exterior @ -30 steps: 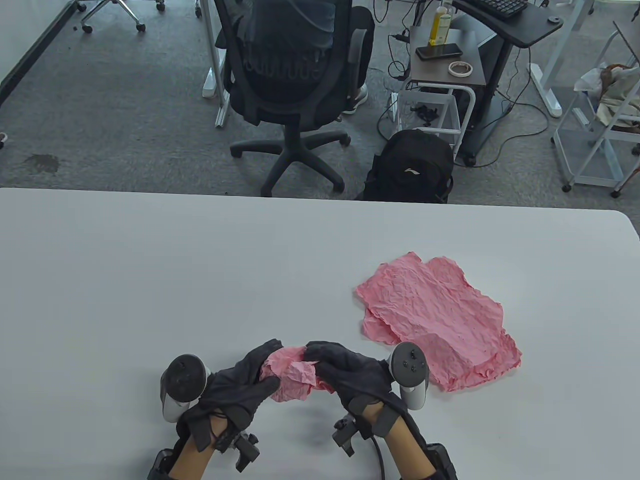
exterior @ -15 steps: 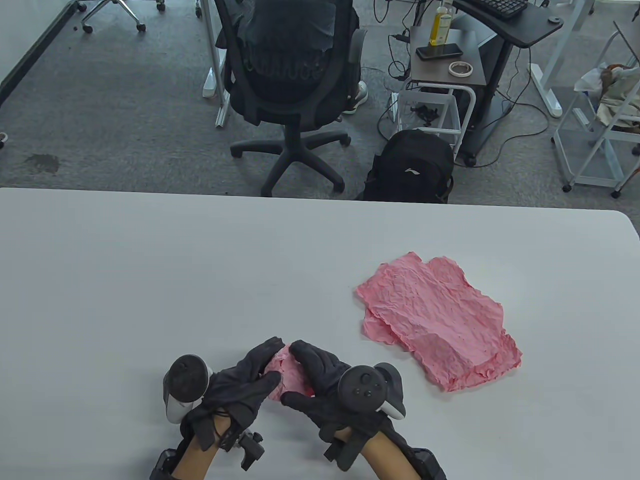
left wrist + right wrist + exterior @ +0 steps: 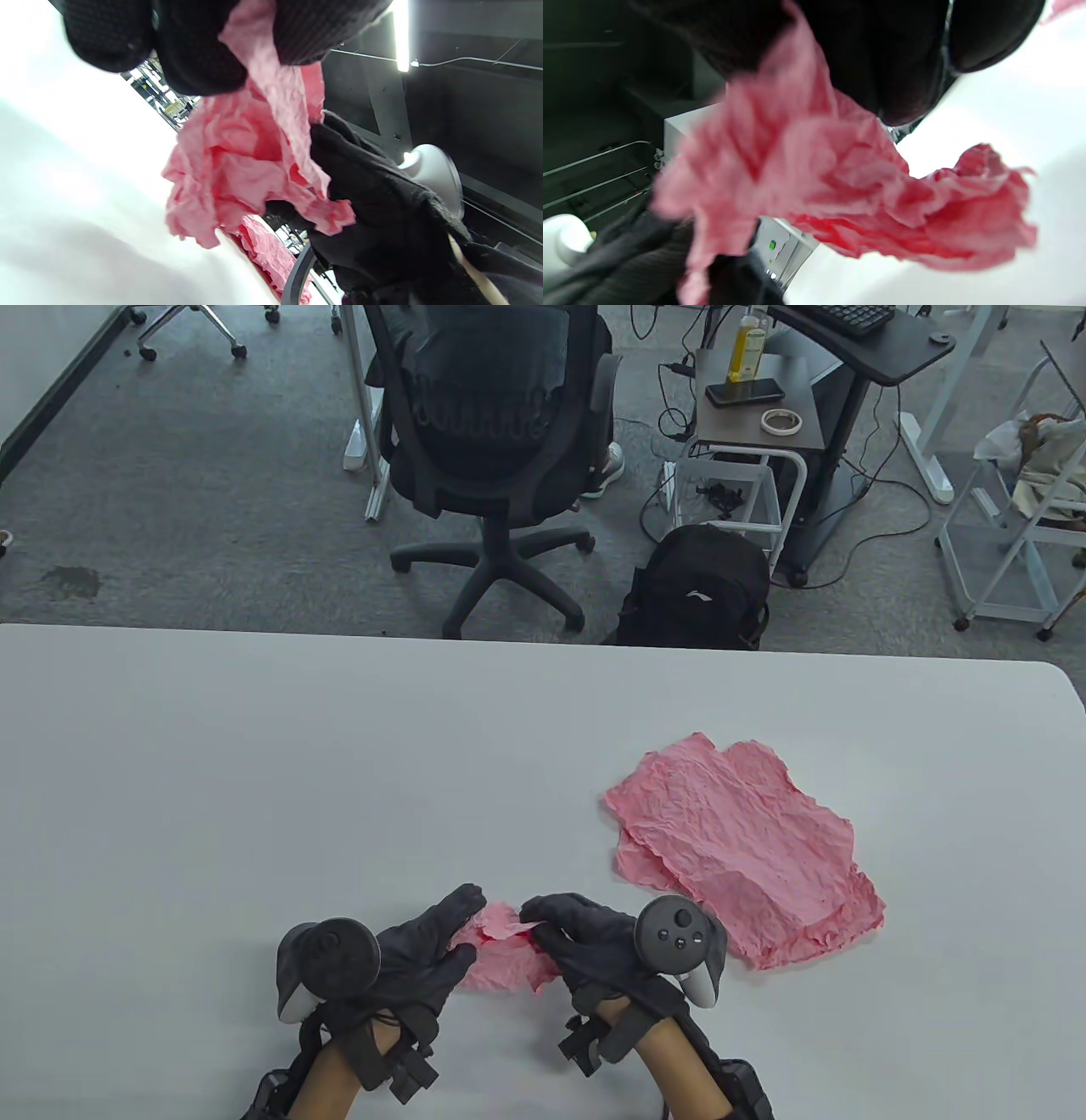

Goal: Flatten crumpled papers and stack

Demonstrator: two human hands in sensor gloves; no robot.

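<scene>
Pinching from both sides, the left hand [image 3: 416, 959] and the right hand [image 3: 594, 954] hold one crumpled pink paper [image 3: 502, 952] between them at the near edge of the white table [image 3: 254, 780]. Each hand has its gloved fingers and thumb curled onto an end of the sheet; the left wrist view shows the paper [image 3: 237, 169] nipped between the left fingertips [image 3: 199, 55] at the top and bunched against the other glove lower down. In the right wrist view the same sheet [image 3: 814, 182] hangs in folds under the right fingers [image 3: 891, 59]. It is partly opened, its long axis running left to right between the two hands, and its lower part seems to touch the table, though I cannot tell for sure. Well to the right lies a stack of flattened pink papers [image 3: 747, 848]; at least two sheets show, offset at their edges, the long axis running from far left to near right. The stack's near corner lies just beside the right hand's tracker [image 3: 679, 942].
</scene>
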